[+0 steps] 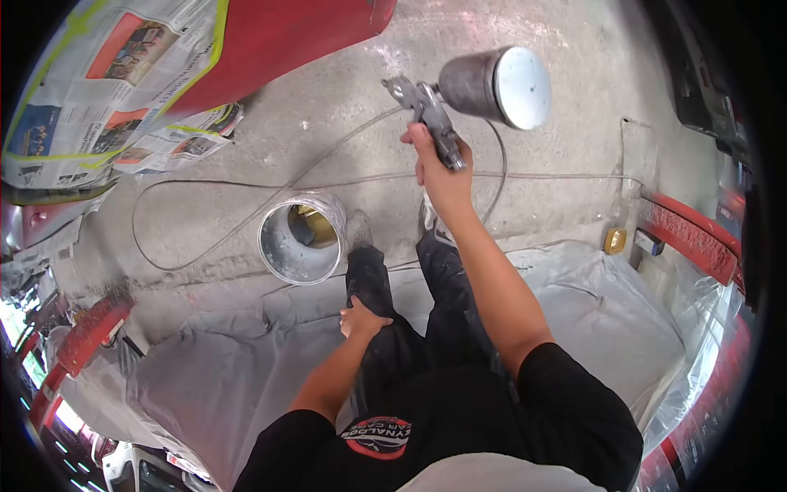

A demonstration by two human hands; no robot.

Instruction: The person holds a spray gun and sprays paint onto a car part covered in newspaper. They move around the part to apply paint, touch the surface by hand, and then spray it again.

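A metal paint spray gun (424,111) is in my right hand (443,168), whose fingers are wrapped round its handle. The gun's nozzle points to the upper left, and a grey metal paint cup (473,86) with a pale round lid is attached on its right. My left hand (361,319) rests against my dark trousers near the left knee. Its fingers are apart, with nothing seen in them. In front of my left foot stands a paint-smeared bucket (270,250) with a yellowish object inside, too shadowed to name.
A red car panel (287,45) with taped newspaper masking (106,90) stands at the upper left. A thin hose (217,238) loops across the concrete floor (328,107). Plastic sheeting (590,312) hangs behind me, between red metal posts (689,238). A small yellow object (615,240) sits at right.
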